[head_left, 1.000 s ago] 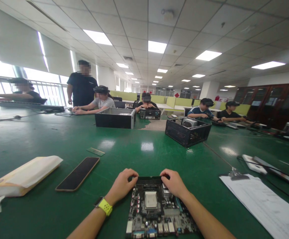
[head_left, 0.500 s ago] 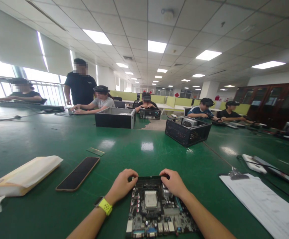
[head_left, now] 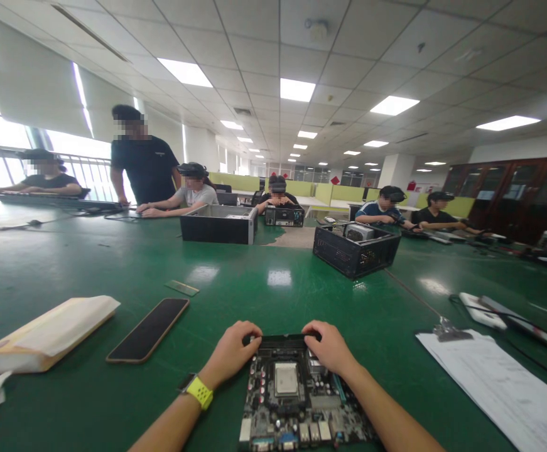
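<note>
A motherboard (head_left: 273, 415) lies on the green tabletop right before me, its ports toward me. A silvery square processor (head_left: 286, 379) sits in its socket. My left hand (head_left: 236, 348), with a yellow watch strap at the wrist, pinches the far left corner between thumb and curled fingers. At the far right corner my right hand (head_left: 328, 349) grips in the same way. Between the two hands runs a dark strip (head_left: 282, 341) along the board's far edge; whether it is a slot or a separate piece I cannot tell. My fingertips are partly hidden.
Left of me lie a phone (head_left: 149, 330), a paper packet (head_left: 49, 333) and a small thin green strip (head_left: 182, 288). To the right are a clipboard (head_left: 494, 370) and cabled devices (head_left: 483, 312). Open computer cases (head_left: 355, 251) stand farther off; several people sit beyond, one stands.
My hands and the motherboard stay in place. The standing person at the back left has leaned down toward the table, moving slightly left.
</note>
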The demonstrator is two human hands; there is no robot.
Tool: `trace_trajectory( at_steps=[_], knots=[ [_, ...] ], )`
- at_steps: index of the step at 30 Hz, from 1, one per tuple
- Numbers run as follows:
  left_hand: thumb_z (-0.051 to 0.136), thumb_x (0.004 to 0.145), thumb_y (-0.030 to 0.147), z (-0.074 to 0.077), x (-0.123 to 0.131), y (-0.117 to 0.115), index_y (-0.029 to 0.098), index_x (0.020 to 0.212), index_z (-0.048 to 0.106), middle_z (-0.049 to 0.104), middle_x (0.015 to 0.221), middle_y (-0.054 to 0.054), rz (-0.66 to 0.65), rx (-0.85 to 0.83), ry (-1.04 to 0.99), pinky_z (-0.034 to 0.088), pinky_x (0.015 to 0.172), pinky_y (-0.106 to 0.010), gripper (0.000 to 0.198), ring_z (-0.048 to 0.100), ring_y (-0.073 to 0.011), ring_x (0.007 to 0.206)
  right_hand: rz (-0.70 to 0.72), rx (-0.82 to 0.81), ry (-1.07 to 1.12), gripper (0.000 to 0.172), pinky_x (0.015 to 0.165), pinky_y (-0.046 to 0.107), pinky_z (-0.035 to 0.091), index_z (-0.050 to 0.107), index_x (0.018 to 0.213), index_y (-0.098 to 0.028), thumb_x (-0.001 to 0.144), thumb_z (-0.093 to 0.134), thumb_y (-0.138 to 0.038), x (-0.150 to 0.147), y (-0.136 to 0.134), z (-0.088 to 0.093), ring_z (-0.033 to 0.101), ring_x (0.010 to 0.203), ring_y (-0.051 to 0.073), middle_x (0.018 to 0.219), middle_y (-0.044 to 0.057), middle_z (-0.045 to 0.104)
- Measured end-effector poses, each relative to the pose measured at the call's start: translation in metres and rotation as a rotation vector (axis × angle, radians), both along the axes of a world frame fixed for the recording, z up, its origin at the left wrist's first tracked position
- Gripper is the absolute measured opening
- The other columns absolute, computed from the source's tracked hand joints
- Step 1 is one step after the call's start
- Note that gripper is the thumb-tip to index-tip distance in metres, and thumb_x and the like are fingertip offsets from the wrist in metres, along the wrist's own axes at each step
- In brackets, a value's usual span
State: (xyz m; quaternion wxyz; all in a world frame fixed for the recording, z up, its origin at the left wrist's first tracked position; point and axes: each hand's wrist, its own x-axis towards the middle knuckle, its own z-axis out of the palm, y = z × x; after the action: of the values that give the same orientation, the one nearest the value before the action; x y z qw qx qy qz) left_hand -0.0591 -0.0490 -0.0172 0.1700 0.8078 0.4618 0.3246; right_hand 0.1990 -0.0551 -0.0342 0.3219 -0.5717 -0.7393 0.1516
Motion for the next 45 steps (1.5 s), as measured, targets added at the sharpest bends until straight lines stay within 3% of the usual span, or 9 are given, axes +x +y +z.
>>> trace_trajectory(
  at_steps=[45],
  knots=[
    [0.051,0.078,0.025,0.0012,0.0005,-0.0021,0.02,0.076,0.064,0.066,0.08,-0.003,0.003,-0.002,-0.009,0.043,0.079,-0.03,0.014,0.057,-0.0187,0.082,0.002,0.029,0.021,0.02,0.082,0.028,0.04,0.068,0.081,-0.021,0.074,0.05,-0.019,-0.0007,-0.0004,0.0015,0.057,0.087,0.018,0.087,0.002,0.067]
  ],
)
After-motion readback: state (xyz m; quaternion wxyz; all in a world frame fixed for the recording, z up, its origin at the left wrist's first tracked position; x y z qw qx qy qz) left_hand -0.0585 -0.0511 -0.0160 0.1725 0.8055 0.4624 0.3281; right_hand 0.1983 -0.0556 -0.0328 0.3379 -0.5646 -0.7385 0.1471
